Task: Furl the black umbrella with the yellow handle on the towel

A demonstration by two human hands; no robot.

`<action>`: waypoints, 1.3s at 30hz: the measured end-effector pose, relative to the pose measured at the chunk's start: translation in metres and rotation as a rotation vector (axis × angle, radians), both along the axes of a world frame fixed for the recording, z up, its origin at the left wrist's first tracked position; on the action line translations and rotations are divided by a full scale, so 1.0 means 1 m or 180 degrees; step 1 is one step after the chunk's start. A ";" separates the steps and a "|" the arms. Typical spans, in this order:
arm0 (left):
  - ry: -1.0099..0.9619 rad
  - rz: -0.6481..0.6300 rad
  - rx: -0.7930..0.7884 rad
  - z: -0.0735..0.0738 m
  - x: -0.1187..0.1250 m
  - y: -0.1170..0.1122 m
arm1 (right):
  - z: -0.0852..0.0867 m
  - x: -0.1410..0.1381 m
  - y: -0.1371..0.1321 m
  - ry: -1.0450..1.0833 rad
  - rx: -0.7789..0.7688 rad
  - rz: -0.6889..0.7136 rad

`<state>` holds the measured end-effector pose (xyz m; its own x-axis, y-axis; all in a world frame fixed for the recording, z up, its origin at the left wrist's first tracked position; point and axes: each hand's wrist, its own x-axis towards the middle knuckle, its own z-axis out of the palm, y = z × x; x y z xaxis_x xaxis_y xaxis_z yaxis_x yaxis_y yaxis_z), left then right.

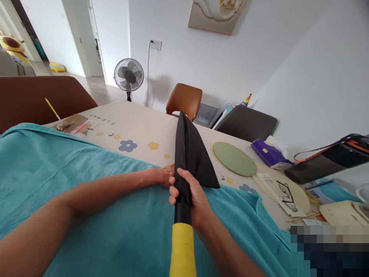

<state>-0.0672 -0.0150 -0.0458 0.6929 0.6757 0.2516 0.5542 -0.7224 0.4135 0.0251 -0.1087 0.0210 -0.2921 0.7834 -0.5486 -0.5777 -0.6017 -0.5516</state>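
Umbrella (190,154) folded, tip pointing away over towel (86,184) on table (138,123). Right hand (193,196) wraps tight round its cloth just above the handle. Left hand (161,176) sits behind it, fingers hidden, grip unclear. Probably best to keep the folds bunched and the wrist steady.

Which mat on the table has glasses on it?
The beige mat, right of the green mat; glasses lie on a paper there, while the green one is bare.

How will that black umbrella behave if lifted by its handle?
The umbrella has loose cloth jutting sideways, which probably flops. Its core looks stiff in the right hand. The round yellow handle might roll.
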 end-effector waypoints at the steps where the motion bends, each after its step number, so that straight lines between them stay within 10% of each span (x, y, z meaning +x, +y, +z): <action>1: 0.0140 -0.0162 0.0094 0.001 0.000 -0.002 | 0.005 0.003 0.002 -0.0012 -0.0011 -0.0022; 6: 0.0828 -0.0444 0.0239 0.016 -0.018 0.023 | 0.007 0.008 0.006 -0.0017 -0.0066 -0.0038; 17: -0.0079 0.1317 -0.0134 0.048 -0.057 0.053 | -0.055 0.000 0.013 -0.0200 0.0175 0.0448; 23: -0.0391 0.0812 -0.0234 0.059 -0.006 0.031 | -0.058 0.001 0.015 -0.0269 0.0309 0.0614; 30: 0.0406 -0.0853 0.0106 0.066 0.071 0.043 | -0.053 0.001 0.010 -0.0066 0.0471 0.0280; 39: 0.1213 -0.0822 -0.0417 0.070 0.094 0.067 | -0.056 0.002 0.010 0.0016 0.0515 0.0302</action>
<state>0.0266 0.0519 0.0244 0.8686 0.4784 -0.1289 0.4934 -0.8117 0.3125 0.0270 -0.0987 -0.0346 -0.3712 0.8301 -0.4161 -0.5255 -0.5573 -0.6429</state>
